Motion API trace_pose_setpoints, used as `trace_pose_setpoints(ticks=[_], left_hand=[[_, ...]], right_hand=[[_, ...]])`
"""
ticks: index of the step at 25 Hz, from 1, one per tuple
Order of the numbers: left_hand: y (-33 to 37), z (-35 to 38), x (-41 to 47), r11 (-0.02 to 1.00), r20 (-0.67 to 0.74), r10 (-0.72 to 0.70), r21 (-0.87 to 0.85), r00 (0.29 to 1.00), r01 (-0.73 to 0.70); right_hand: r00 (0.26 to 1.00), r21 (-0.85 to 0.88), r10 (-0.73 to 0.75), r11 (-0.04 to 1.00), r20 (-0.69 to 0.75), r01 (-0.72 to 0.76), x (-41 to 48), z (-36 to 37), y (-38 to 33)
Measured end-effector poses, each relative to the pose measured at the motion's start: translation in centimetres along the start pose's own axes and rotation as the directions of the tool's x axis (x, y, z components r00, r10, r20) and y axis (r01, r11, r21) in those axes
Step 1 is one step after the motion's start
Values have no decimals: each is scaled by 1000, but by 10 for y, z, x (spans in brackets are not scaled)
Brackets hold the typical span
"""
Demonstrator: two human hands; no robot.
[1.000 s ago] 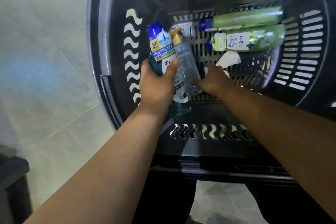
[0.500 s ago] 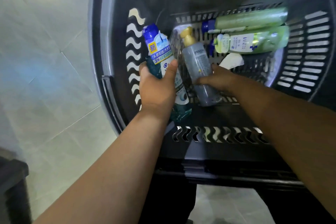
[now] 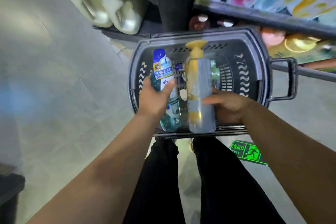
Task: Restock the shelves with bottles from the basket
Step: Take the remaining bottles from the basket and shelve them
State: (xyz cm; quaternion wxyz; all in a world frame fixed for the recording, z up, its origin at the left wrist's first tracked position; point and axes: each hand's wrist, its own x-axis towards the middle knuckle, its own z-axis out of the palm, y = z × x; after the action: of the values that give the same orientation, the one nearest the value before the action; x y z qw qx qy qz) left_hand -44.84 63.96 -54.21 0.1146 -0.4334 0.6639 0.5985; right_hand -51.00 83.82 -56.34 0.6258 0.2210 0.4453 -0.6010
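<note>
Left hand (image 3: 154, 100): wrapped round the teal bottle (image 3: 163, 71), thumb pressed across the label, the other fingers curled behind it
Right hand (image 3: 229, 105): fingers curled round the lower half of the clear pump bottle (image 3: 199, 87), one lying across its front
Bottles: both roughly upright, side by side with a narrow gap, held over the basket (image 3: 261, 63)
Basket: dark plastic, standing on the floor before the person's legs; the green shapes behind the clear bottle were probably more bottles, though blur hid them
Shelves (image 3: 254, 14): just beyond the basket, up and to the right, stocked with pouches and bottles
Step in hand: pick-up looked done; the carry to the shelf was due
Next move: raise both bottles, find a gap, and set them down one at a time, since neither hand was free to steady the other
</note>
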Motion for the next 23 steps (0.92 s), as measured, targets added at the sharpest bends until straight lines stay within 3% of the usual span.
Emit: trace_pose_setpoints(ticks=[3,7,12,16,20,23], left_hand=[[70,-35,-47,999,63,45,4,997,-45],[160,-71,-113,989,211,145,-24,967,-144],[236,-93,-180,953,377,293,-188,878,-238],[295,-103,-220,949,418,309,-199,855,-246],[335,-99,-254,929,499,369,-226,784,-293],[350,-87,-279,908,546,419,-256,725,-332]], right_hand=[[999,35,-12,999,-32,13,-78,48,-19],[961,105,-275,956,9,273,-169,116,-37],[844,196,-536,826,-23,529,-255,171,-51],[729,242,-678,694,-99,678,-313,198,-58],[610,216,-764,573,-209,791,-360,209,-56],[573,218,-772,530,-275,819,-390,211,-52]])
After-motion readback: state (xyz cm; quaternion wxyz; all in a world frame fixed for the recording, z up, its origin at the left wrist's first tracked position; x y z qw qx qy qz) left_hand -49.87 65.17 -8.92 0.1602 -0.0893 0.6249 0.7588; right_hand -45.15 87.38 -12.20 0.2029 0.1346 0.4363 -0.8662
